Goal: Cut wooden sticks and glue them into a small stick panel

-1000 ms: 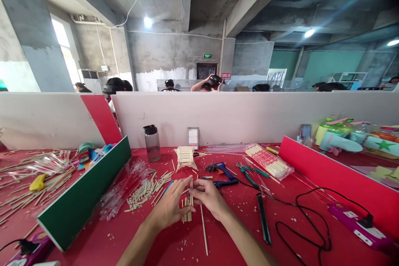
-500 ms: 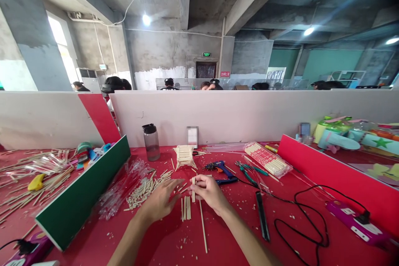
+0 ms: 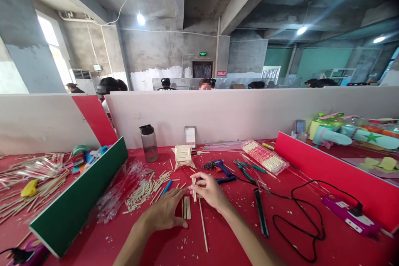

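Note:
Between the thumb and fingers of my right hand point(image 3: 208, 191) a few short wooden sticks point(image 3: 194, 193) are pinched upright. My left hand point(image 3: 168, 212) is low over the table, thumb apart from the fingers, at the left side of a row of short wooden sticks point(image 3: 187, 208); it holds nothing that I can see. A blue pen-like thing point(image 3: 166, 187) lies just beyond its fingers. One long stick point(image 3: 203, 224) rests below my right hand. Behind both hands stands a small structure built of sticks point(image 3: 183, 156).
Cut sticks point(image 3: 143, 193) are heaped on the left by clear plastic wrap point(image 3: 115, 191). To the right lie a blue glue gun point(image 3: 220, 168), green-handled pliers point(image 3: 246, 170), a black cutter point(image 3: 261, 212), a stick pack point(image 3: 264, 156) and looping black cable point(image 3: 299, 203). A bottle point(image 3: 149, 143) stands behind.
My left hand has moved down and nearer to the row of sticks, uncovering the blue pen-like thing. My right hand still holds its sticks. The view has shifted slightly.

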Demonstrator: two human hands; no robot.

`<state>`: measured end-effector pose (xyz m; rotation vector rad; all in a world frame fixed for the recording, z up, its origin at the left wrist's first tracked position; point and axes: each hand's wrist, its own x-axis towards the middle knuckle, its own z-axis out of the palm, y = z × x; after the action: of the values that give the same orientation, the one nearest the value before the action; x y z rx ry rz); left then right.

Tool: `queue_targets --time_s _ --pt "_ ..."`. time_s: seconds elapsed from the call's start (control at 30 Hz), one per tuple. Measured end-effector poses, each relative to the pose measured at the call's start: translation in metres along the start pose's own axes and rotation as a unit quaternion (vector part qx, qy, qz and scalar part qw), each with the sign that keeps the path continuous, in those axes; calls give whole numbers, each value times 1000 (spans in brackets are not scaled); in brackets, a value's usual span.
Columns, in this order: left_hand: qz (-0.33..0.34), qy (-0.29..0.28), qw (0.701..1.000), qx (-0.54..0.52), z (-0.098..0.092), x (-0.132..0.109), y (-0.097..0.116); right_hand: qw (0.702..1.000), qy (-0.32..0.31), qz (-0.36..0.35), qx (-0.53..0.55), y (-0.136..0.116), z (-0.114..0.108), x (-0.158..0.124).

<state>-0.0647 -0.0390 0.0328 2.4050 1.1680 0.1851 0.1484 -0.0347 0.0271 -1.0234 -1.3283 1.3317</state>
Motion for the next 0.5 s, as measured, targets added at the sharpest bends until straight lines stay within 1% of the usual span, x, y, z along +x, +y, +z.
queue_targets --time_s 0.27,0.4,0.5 --pt "38 29 999 0 9 2 -10 999 -19 -9 -27 5 4 0" --pt "45 38 998 -17 8 2 -13 999 -26 5 -26 6 5 -1" --pt "42 41 998 -31 6 1 -15 999 -34 0 -36 6 5 -1"
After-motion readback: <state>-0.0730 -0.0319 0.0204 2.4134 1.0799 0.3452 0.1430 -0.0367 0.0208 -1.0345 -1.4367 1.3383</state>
